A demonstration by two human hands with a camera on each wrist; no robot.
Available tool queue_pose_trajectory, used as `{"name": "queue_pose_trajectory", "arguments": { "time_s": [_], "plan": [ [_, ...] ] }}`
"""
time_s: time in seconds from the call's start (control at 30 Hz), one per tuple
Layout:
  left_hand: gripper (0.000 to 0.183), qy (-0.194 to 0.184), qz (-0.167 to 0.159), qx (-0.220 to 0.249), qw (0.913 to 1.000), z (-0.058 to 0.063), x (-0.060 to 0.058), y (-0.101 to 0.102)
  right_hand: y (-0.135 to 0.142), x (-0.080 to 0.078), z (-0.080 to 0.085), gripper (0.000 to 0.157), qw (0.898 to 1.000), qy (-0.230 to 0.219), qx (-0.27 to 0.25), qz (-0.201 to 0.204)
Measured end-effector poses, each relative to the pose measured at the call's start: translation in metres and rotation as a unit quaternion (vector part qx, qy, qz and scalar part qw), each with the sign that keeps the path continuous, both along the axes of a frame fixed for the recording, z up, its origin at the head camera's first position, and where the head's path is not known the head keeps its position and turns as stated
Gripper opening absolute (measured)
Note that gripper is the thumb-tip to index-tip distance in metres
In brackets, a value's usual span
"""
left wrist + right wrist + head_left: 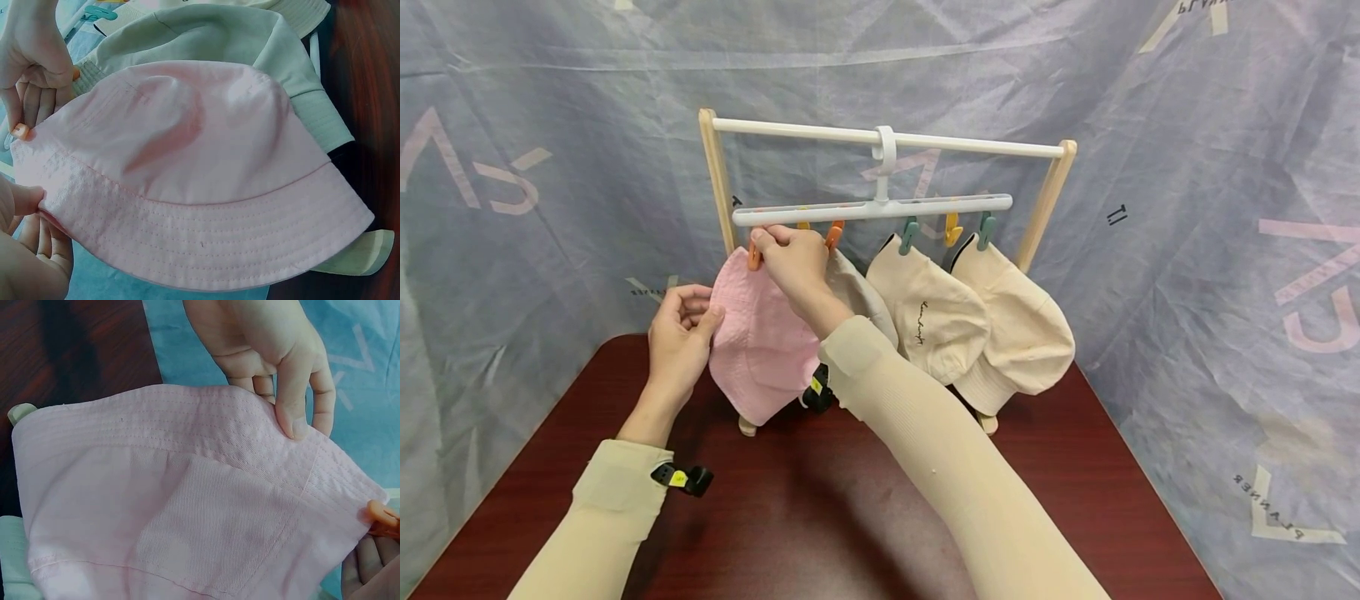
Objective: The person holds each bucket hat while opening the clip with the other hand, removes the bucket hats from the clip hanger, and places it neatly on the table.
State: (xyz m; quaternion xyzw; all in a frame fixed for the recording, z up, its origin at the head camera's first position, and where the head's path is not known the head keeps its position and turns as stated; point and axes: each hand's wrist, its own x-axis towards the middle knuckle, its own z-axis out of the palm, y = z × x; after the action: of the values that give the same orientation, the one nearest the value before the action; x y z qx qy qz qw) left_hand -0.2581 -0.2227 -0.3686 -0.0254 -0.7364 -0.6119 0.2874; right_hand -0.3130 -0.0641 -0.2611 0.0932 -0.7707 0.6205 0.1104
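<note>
A pink bucket hat (760, 342) hangs by its brim at the left end of the white clip hanger (820, 214). My left hand (681, 333) pinches the brim's left edge between thumb and fingers, as the left wrist view also shows. Higher up, my right hand (797, 265) grips an orange clothespin (754, 255), whose tip sits at the hat's upper corner in the right wrist view (381, 514). Right behind the pink hat is a grey-green bucket hat (206, 39), partly covered by it and by my right arm. A second orange clothespin (834, 235) is above that hat.
Two cream caps (928, 312) hang further right from green clothespins (987, 231); a yellow clothespin (953, 230) is between them. The hanger hooks over the white rod of a wooden rack (1047, 204). The rack stands on a dark red table (760, 517) before a grey printed cloth (1187, 292).
</note>
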Motion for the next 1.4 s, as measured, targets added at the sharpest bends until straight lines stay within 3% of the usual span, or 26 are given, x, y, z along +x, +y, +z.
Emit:
{"name": "queue_pose_trajectory", "arguments": {
  "time_s": [0.47, 0.93, 1.4],
  "plan": [
    [0.031, -0.005, -0.008, 0.004, 0.9999, -0.002, 0.005, 0.001, 0.0, 0.0, 0.0, 0.021, 1.0, -0.012, 0.011, -0.018],
    [0.03, -0.004, -0.002, 0.009, 1.0, -0.007, 0.01, -0.002, 0.001, -0.001, 0.001, 0.019, 1.0, -0.016, 0.01, -0.01],
    [0.028, 0.01, -0.011, 0.036, 0.9993, -0.01, 0.018, -0.007, 0.0, -0.001, 0.002, 0.015, 0.996, -0.009, 0.073, -0.059]
  ]
}}
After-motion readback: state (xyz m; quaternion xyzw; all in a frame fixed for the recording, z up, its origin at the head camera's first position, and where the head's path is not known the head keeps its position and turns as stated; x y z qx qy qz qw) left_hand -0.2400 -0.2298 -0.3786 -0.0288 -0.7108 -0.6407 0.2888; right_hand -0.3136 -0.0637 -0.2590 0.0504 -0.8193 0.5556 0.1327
